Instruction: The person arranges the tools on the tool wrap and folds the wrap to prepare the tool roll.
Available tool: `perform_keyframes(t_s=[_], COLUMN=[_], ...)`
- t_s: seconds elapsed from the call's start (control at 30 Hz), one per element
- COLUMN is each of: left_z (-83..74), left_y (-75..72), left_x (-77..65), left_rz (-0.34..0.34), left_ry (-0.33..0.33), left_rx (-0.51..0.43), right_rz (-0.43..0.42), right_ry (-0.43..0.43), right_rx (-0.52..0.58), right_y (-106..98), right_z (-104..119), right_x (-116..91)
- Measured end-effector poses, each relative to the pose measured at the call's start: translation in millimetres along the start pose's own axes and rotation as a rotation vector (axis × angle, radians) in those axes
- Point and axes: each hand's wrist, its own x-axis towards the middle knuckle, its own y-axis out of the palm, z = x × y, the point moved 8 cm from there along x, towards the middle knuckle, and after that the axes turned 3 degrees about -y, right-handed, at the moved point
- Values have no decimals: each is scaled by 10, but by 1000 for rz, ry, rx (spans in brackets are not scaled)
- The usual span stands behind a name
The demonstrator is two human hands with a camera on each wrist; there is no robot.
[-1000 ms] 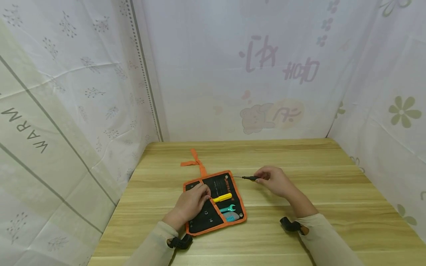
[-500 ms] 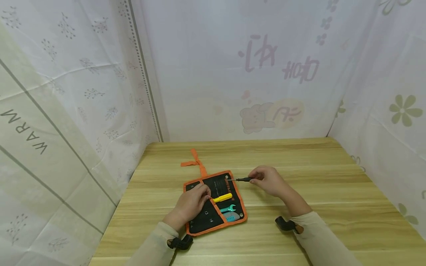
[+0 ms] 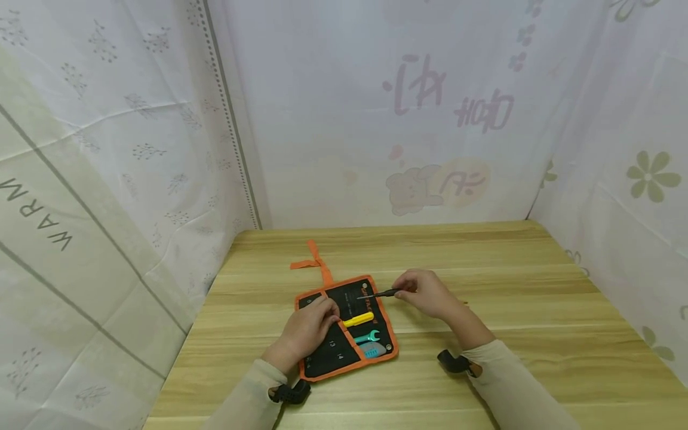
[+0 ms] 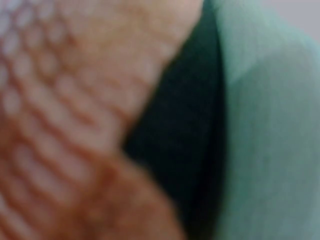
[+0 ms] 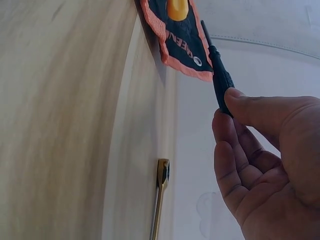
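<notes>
- Overall, patterned cloths hang at the back and on both sides, printed with sprigs, green flowers, a pale bear and, at left, the word "WARM".
- Wooden table, with light yellow-brown grain, spreads before the back cloth.
- Tool pouch, black with orange trim, lies open and slightly turned on the table, left of centre. Its front pocket bears numbers, "13" and "14" among them; orange lettering marks the flap.
- Right hand, beyond the pouch's right edge, grasps a black handle between thumb and fingertips.
- Left hand rests over the pouch, fingers bent at the pocket's orange hem; whether they pinch it cannot be told, the left wrist view being blurred.
- Orange ties extend from the pouch's upper edge across the table.
- Slim screwdriver, held in the right hand, points leftward, its shaft over the flap. Contact between tip and fabric cannot be judged.
- Yellow handle projects from the pocket just beside the left hand.
- Grey-and-turquoise handle projects at the pocket's near end.
- Turquoise open-end wrench shows its jaw between these two handles.
- Slim metallic tool, only partly visible, lies on the table near the right hand.
- Metal eyelets sit at the flap's right-hand corners.
</notes>
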Motion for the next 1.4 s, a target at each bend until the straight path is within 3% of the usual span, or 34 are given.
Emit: perform_keyframes(t_s=[0.5, 0.83, 1.4], left_z=[-1, -6, -40], left_y=[-28, -23, -9], left_x=[-3, 9, 24], left_rz=[-3, 18, 10], left_ry=[-3, -25, -2], left_rx=[1, 9, 35], right_rz=[55, 80, 140], right_ry=[-21, -20, -66], right_rx=[20, -12, -73], right_y=[206, 331, 543], right_z=[165, 221, 306], right_x=[88, 118, 176])
